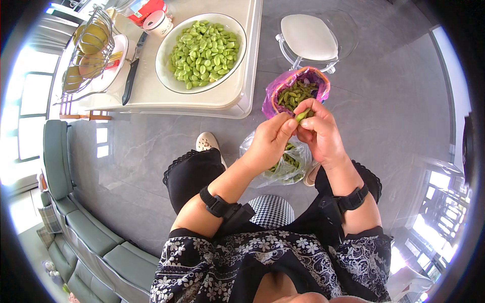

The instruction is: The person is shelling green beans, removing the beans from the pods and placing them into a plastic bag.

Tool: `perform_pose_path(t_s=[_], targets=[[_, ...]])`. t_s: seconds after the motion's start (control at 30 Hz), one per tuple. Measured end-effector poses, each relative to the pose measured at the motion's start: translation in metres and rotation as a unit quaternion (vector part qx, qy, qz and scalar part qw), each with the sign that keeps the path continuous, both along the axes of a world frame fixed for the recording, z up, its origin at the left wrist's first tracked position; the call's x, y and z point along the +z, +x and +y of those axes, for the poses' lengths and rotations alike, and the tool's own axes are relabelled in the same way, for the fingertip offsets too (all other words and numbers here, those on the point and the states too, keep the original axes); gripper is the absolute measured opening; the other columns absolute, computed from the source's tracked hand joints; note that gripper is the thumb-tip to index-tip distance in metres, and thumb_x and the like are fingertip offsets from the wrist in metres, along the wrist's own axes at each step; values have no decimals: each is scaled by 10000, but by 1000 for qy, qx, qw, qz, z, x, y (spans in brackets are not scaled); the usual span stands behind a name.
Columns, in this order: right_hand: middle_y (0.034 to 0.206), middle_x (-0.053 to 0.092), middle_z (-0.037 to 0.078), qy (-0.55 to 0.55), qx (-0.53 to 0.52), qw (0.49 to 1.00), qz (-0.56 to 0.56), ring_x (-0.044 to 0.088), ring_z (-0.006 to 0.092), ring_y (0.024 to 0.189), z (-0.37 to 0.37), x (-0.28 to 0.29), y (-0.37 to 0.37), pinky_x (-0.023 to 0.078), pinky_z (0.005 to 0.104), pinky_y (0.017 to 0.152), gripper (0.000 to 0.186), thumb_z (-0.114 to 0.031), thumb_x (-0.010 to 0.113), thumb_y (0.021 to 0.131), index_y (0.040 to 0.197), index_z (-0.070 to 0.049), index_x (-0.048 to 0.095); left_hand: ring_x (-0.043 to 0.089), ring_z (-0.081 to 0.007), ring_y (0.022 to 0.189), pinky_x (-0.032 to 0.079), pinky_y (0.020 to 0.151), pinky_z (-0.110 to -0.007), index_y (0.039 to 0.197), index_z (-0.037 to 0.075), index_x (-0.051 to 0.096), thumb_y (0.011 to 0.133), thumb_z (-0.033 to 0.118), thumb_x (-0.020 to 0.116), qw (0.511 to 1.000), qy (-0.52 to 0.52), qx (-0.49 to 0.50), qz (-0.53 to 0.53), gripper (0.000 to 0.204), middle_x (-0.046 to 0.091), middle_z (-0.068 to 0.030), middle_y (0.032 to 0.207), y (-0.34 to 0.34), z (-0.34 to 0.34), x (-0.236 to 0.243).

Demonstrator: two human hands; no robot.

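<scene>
A green bean pod (303, 115) is pinched between my two hands, above the mouth of a purple plastic bag (270, 102). My left hand (272, 142) has its thumb and forefinger pressed together at the pod's near side. With curled fingers, my right hand (322, 134) grips the pod from the other side. Inside the purple bag, which has an orange rim, lie darker green pods (298, 95). Below my hands, a clear plastic bag (299, 174) on the floor holds more pods, partly hidden by my left hand.
On the cream table, a white bowl (162, 56) holds many shelled green beans (204, 53). Beside it lie a black-handled knife (130, 81), a small tub (157, 23) and a wire fruit basket (83, 70). A white-seated stool (308, 36) stands ahead; a green sofa (96, 230) is at left.
</scene>
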State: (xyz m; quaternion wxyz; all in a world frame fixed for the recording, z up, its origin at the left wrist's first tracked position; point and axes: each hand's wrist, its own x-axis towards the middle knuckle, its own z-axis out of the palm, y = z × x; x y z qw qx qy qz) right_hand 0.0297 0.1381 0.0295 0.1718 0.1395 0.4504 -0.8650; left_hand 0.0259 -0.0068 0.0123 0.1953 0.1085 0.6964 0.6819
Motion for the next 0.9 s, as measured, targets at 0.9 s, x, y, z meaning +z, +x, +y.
perform_pose_path(t_s=[0.9], targets=[[695, 477, -34, 11, 8, 999, 44, 375, 20, 542, -2, 2, 2, 290, 166, 471, 144, -7, 474, 710, 841, -56, 509, 311, -73, 441, 223, 375, -201, 729, 74, 443, 910, 374, 402, 931, 202, 5, -303, 353, 341, 18, 533, 3, 0, 13]])
